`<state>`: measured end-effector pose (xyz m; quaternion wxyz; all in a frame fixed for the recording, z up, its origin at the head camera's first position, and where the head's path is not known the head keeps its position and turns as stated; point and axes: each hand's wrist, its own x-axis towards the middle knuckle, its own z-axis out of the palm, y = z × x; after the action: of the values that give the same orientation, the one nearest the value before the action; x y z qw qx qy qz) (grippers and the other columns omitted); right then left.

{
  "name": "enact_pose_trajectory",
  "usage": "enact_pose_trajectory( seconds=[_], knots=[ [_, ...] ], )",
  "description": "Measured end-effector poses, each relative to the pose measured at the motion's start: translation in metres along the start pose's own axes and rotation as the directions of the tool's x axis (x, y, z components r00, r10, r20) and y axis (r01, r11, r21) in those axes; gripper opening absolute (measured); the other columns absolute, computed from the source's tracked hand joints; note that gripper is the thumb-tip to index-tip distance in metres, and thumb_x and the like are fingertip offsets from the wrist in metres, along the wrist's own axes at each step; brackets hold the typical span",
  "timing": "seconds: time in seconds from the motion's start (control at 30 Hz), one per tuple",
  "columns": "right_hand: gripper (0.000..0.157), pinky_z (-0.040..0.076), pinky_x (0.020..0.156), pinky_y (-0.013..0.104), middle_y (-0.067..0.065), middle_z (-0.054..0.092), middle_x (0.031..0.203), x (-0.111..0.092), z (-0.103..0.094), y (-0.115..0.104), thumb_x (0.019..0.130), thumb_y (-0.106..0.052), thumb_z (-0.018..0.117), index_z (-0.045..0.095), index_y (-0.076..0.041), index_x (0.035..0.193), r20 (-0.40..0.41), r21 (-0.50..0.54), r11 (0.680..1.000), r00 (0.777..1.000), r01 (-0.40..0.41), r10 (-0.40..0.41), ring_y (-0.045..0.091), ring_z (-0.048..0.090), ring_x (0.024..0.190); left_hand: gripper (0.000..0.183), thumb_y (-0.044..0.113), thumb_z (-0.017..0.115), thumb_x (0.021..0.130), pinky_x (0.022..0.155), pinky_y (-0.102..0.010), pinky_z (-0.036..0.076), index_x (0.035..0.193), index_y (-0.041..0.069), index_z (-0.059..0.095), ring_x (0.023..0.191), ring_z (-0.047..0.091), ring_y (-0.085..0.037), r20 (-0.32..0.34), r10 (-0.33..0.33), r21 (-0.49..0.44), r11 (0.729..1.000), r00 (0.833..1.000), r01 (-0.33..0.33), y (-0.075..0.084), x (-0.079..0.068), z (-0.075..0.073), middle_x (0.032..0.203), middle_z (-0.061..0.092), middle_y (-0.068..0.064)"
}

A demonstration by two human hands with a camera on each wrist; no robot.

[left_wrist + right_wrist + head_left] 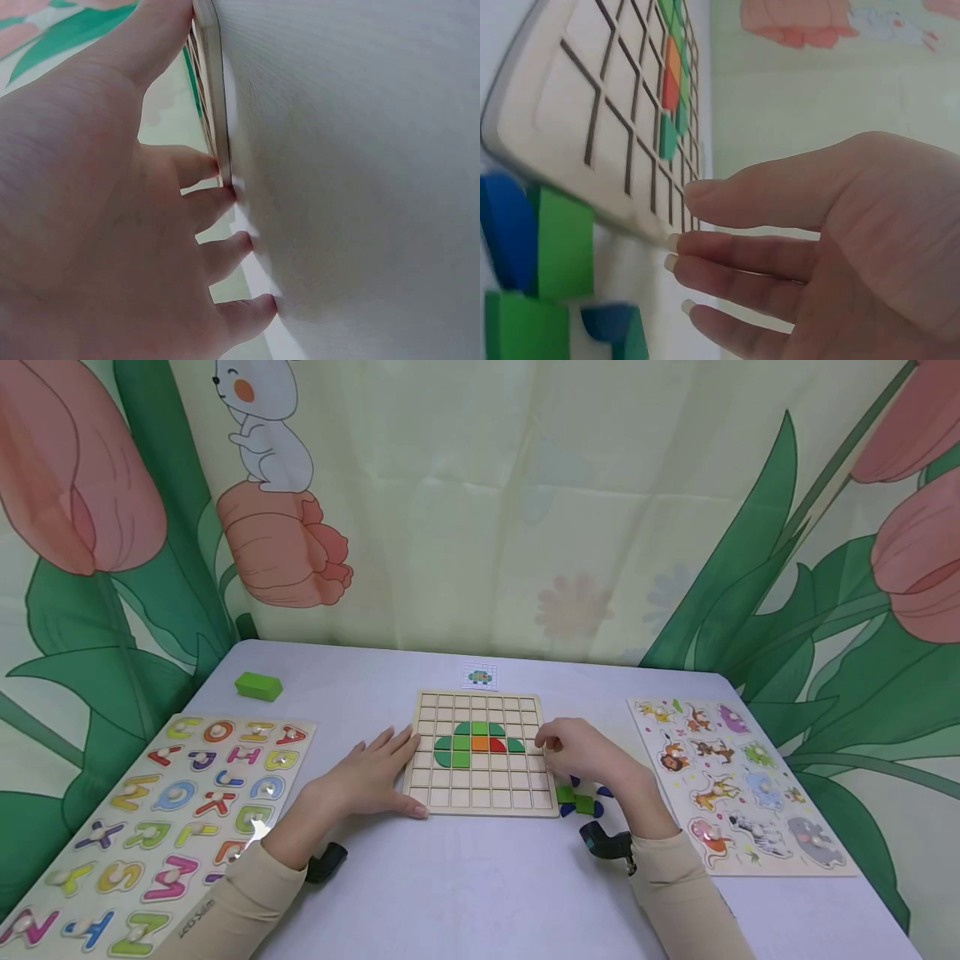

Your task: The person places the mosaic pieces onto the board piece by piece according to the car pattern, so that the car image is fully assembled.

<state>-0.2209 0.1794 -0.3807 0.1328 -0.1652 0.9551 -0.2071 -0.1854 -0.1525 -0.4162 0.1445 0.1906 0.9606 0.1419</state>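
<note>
A wooden grid board [517, 795] lies in the middle of the table, bearing green, orange and red pieces [480, 743] set side by side in its cells. My left hand [363, 777] rests at the board's left side with fingers spread, the thumb near its front corner. The left wrist view shows the fingertips [240, 241] down along the board's edge. My right hand [588, 752] hovers by the right edge, thumb and fingers loosely bent, with nothing visible between them. Just below it lie loose green blocks [566, 244] and dark blue pieces [508, 229].
A small picture card [480, 677] lies behind the board. To the left are an alphabet puzzle board [180, 818] and a green block [258, 686]. An animal puzzle board [780, 777] is at the right. Behind the table hangs a printed curtain [465, 527].
</note>
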Motion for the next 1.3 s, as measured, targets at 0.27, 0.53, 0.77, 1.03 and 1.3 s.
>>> enact_pose_trajectory(
  seconds=[0.27,0.53,0.77,1.03,1.3],
  knots=[
    [0.025,0.053,0.085,0.041,0.009,0.069,0.104,-0.009,-0.018,0.024,0.087,-0.001,0.064,0.071,-0.005,0.111,-0.009,-0.011,1.000,1.000,-0.007,0.007,0.022,0.059,0.092,0.121,0.075,0.072,0.069,0.119,-0.067,0.017,0.159,0.011,0.022,0.155,0.012,-0.038,0.002,0.003,-0.014,1.000,1.000,-0.003,0.000,0.000,0.000,0.168,0.015,-0.008],
    [0.027,0.051,0.081,0.039,0.009,0.067,0.100,-0.013,-0.019,0.037,0.081,0.004,0.069,0.071,-0.006,0.106,0.039,-0.018,0.998,0.997,-0.065,0.065,0.022,0.056,0.089,0.122,0.075,0.072,0.069,0.119,-0.067,0.017,0.159,0.012,0.022,0.155,0.012,-0.038,-0.004,0.000,-0.011,1.000,1.000,0.000,-0.001,0.000,0.001,0.168,0.016,-0.009],
    [0.028,0.045,0.070,0.031,0.007,0.061,0.088,-0.009,-0.012,0.041,0.074,0.010,0.067,0.070,-0.007,0.097,0.041,-0.054,0.998,0.998,-0.043,0.045,0.020,0.052,0.081,0.122,0.075,0.072,0.069,0.119,-0.068,0.017,0.159,0.011,0.021,0.155,0.012,-0.038,-0.006,0.003,-0.007,1.000,1.000,-0.003,-0.001,0.000,0.001,0.168,0.016,-0.009],
    [0.024,0.043,0.065,0.029,0.007,0.061,0.084,-0.007,-0.009,0.040,0.078,0.009,0.062,0.069,-0.007,0.094,0.023,-0.039,0.996,0.996,-0.086,0.087,0.020,0.053,0.077,0.122,0.077,0.071,0.069,0.119,-0.067,0.018,0.159,0.012,0.021,0.155,0.012,-0.038,-0.002,0.007,0.003,1.000,1.000,-0.007,-0.002,0.001,0.002,0.168,0.015,-0.008],
    [0.026,0.045,0.068,0.031,0.008,0.062,0.089,-0.006,-0.009,0.038,0.077,0.008,0.062,0.069,-0.006,0.097,0.023,-0.055,0.992,0.993,-0.117,0.118,0.022,0.054,0.082,0.121,0.075,0.071,0.069,0.119,-0.067,0.017,0.159,0.012,0.021,0.155,0.012,-0.038,-0.001,0.004,0.000,1.000,1.000,-0.004,0.000,0.000,0.001,0.168,0.016,-0.008]
  ],
)
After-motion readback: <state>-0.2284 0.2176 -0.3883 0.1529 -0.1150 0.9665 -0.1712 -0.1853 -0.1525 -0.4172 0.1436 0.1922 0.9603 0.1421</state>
